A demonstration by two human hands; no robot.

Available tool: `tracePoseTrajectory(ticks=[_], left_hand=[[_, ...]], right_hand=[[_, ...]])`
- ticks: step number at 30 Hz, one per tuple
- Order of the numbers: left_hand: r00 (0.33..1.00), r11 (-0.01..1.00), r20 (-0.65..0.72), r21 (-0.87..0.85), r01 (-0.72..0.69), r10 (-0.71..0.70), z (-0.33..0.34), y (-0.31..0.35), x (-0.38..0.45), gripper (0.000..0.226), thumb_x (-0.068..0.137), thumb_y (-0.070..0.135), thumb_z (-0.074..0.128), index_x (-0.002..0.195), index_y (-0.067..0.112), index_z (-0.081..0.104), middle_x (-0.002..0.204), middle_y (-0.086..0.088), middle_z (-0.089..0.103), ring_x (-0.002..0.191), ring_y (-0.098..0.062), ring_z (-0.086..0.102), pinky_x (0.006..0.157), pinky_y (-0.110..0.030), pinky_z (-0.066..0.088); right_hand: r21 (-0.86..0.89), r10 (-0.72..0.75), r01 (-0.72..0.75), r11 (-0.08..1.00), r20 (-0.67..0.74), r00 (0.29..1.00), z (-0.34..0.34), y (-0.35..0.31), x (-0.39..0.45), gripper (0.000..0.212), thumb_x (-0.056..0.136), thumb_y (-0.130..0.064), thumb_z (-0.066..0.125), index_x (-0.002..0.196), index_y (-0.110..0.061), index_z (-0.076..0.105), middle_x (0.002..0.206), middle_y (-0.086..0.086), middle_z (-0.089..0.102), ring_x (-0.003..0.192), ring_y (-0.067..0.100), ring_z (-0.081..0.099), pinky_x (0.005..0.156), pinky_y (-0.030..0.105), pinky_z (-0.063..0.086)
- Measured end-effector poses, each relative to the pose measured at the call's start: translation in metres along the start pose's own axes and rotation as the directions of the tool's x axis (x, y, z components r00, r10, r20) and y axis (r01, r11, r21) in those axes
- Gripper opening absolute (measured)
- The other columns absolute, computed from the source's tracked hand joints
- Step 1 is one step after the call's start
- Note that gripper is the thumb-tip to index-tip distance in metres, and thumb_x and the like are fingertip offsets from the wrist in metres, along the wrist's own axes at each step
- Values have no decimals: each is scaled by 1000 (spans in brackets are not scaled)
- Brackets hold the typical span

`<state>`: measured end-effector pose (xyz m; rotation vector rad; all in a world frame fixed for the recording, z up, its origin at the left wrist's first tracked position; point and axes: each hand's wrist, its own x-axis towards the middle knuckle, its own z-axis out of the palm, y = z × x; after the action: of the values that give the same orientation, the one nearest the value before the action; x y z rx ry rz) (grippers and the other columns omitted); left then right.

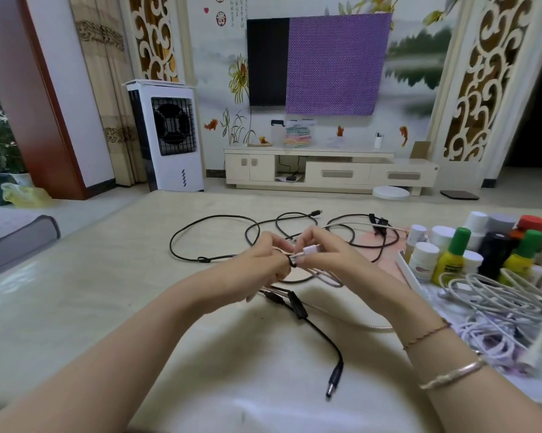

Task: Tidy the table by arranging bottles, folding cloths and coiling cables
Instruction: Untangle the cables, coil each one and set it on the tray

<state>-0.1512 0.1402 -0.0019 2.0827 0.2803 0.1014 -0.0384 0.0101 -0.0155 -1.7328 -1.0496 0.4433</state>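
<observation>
Pinching a white cable (310, 249) mid-table, both hands (265, 264) (329, 260) sit left of crowded bottles (450, 257).

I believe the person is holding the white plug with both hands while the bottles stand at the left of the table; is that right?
Not quite: the head view shows the bottles at the right of the table. Both the left hand and right hand do hold the white plug.

Two hands (294, 260), two green-capped yellow bottles (450, 257), one red-capped bottle (532, 223).
</observation>
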Motion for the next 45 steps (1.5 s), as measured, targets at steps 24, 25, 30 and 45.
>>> tracePoseTrajectory(ticks=[24, 25, 30, 45], left_hand=[[814, 699, 113, 454, -552, 570, 175, 128, 41, 20, 92, 23, 49, 111, 20, 48, 109, -2, 57, 100, -20, 50, 88, -41, 45], [822, 695, 145, 467, -548, 551, 186, 133, 41, 21, 92, 25, 49, 112, 19, 48, 110, -3, 55, 100, -20, 49, 88, -41, 44], [862, 576, 289, 650, -496, 417, 231, 121, 46, 52, 97, 49, 37, 140, 19, 36, 147, -1, 35, 138, -21, 21, 114, -40, 20], [872, 605, 216, 647, -464, 439, 231, 85, 66, 69, 94, 64, 26, 152, 29, 13, 160, 8, 9, 147, -21, 5, 119, -37, 6]], right_hand=[[-254, 150, -241, 937, -330, 932, -186, -11, -154, 13, 90, 1, 52, 89, -9, 59, 88, 9, 62, 70, 6, 59, 63, 17, 48], [-282, 169, -273, 920, -343, 924, -193, -6, -161, 14, 88, 1, 51, 89, -11, 59, 90, 9, 62, 74, 10, 59, 66, 21, 48], [-651, 116, -355, 671, -381, 917, -199, 38, -175, 14, 88, -12, 47, 95, -24, 50, 104, 1, 59, 94, 19, 54, 85, 38, 48], [-817, -204, -284, 502, -431, 879, -174, 51, -177, 31, 101, -30, 36, 129, -18, 44, 131, -2, 47, 122, 13, 39, 103, 26, 30]])
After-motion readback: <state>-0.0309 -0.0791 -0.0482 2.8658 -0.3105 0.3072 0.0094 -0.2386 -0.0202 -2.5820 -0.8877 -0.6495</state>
